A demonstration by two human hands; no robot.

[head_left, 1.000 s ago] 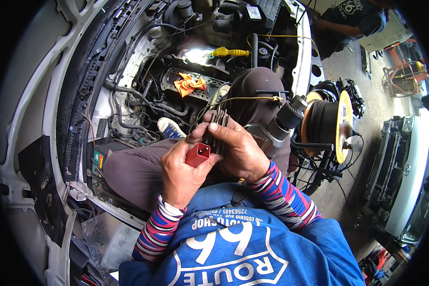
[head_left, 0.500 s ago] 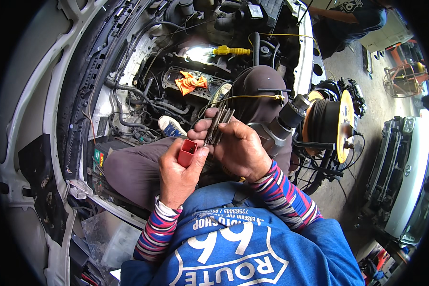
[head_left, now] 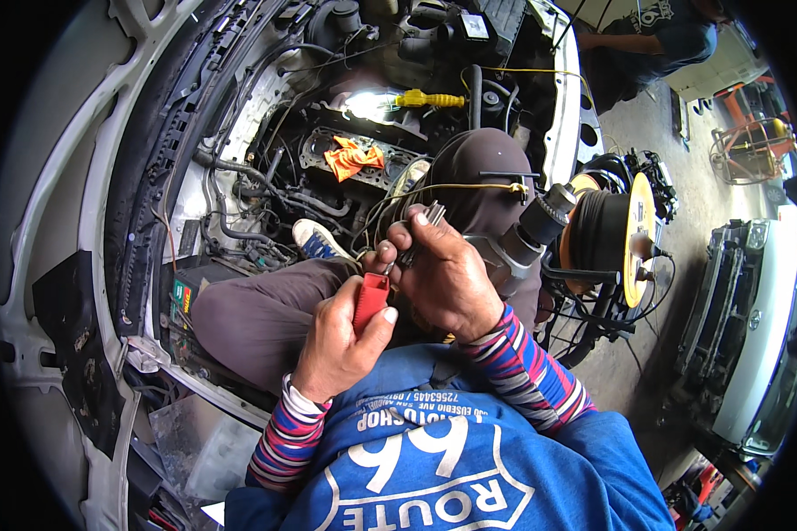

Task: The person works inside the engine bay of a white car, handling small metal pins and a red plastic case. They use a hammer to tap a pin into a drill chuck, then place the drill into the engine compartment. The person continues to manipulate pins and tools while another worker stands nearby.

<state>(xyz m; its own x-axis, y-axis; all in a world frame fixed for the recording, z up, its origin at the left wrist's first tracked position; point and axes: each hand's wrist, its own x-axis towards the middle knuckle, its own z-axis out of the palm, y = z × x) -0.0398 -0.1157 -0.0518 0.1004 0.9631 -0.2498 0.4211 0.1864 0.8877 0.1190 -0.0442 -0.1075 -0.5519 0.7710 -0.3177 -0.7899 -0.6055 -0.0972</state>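
Observation:
My left hand [head_left: 341, 345] grips a red rectangular plastic case [head_left: 372, 298], its open end facing up. Just to its right, my right hand [head_left: 452, 283] is curled round a bundle of slim metal bits [head_left: 432, 214]; one seems to touch the case's opening, and most are hidden by fingers. Behind that hand a power drill [head_left: 545, 215] with a metal chuck rests near my right leg. A T-handled key [head_left: 518, 188] on a yellowish cord is by my raised knee.
I sit in an engine bay with hoses, an orange cloth [head_left: 354, 157] and a lit yellow work lamp [head_left: 425, 97]. A cable reel [head_left: 607, 239] stands right, beyond it a detached bumper [head_left: 753, 345]. Another person [head_left: 651, 57] is at the upper right; a hood panel is left.
My right fingers have closed over the bits, which were fanned out on the palm. My left hand has shifted slightly, and the case's open end now sits beneath the bits.

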